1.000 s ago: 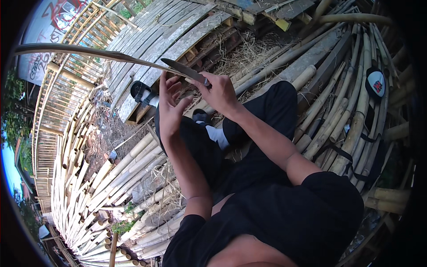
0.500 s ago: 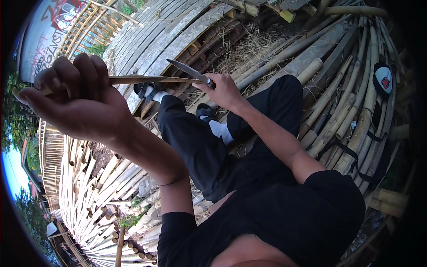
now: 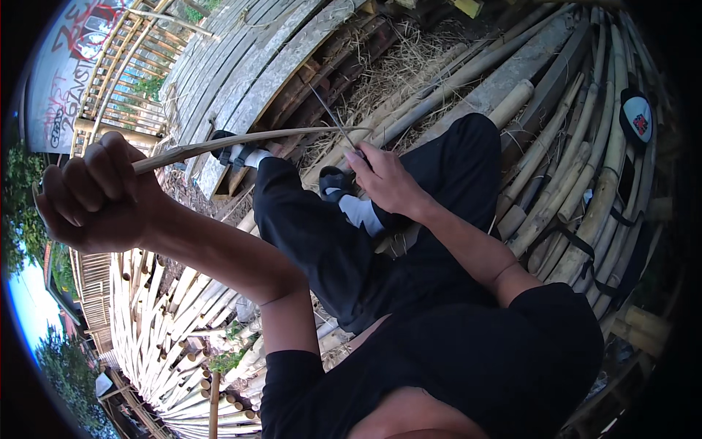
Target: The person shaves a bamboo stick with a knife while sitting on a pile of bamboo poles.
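Note:
My left hand (image 3: 102,194), raised at the left, is closed in a fist round one end of a thin bamboo strip (image 3: 241,137). The strip bows slightly as it runs across to the right, over my legs and feet. Its far end reaches the blade of a knife (image 3: 330,113), close to the handle. My right hand (image 3: 384,179) grips that knife, with the blade pointing up and away; most of the handle is hidden by my fingers. Strip and blade cross and appear to touch.
I sit with bent legs in dark trousers (image 3: 307,241) among stacked bamboo poles (image 3: 603,154). A wooden slat platform (image 3: 241,66) lies ahead, with dry straw (image 3: 409,69) beside it. A strapped pouch (image 3: 636,121) rests on poles at right. A bamboo fence (image 3: 131,80) stands far left.
My left hand has moved lower in the picture, and the strip shows longer and more bowed. The knife has swung from pointing left to pointing more upward; my right hand shifted slightly right and down.

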Demonstrator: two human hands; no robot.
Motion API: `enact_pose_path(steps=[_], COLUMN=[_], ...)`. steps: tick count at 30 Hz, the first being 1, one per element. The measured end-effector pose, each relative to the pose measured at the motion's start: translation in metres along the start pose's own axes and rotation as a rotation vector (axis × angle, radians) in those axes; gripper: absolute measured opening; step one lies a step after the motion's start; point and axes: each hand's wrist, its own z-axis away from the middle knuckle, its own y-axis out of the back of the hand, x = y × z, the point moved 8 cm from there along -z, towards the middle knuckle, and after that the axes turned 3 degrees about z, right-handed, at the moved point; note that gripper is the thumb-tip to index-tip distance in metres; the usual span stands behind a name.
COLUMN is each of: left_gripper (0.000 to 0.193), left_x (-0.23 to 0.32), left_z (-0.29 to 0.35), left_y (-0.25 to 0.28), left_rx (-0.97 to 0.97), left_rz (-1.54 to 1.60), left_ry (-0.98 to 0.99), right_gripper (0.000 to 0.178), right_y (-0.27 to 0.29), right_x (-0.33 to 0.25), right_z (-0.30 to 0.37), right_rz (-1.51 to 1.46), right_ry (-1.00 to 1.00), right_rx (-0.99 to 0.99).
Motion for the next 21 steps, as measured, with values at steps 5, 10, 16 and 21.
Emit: enact_pose_path(steps=[5,10,16,21], left_gripper=[0.038,0.039,0.041,0.045], left_x=[-0.006,-0.006,-0.003,-0.003], left_z=[-0.002,-0.007,-0.011,-0.019], left_y=[-0.006,-0.007,0.0,-0.003], left_rx=[0.044,0.057,0.164,0.238], left_rz=[-0.088,-0.172,-0.214,-0.406], left_ry=[-0.02,-0.061,-0.089,-0.159], right_gripper=[0.036,0.039,0.039,0.038], right_y=[-0.032,-0.039,-0.039,-0.035], right_x=[-0.048,0.019,-0.036,0.014], right_z=[0.0,-0.026,-0.012,-0.027], right_rz=[0.01,0.006,-0.072,0.053], right_ry=[0.215,0.027,0.075,0.124], right_rx=[-0.062,0.039,-0.07,0.086])
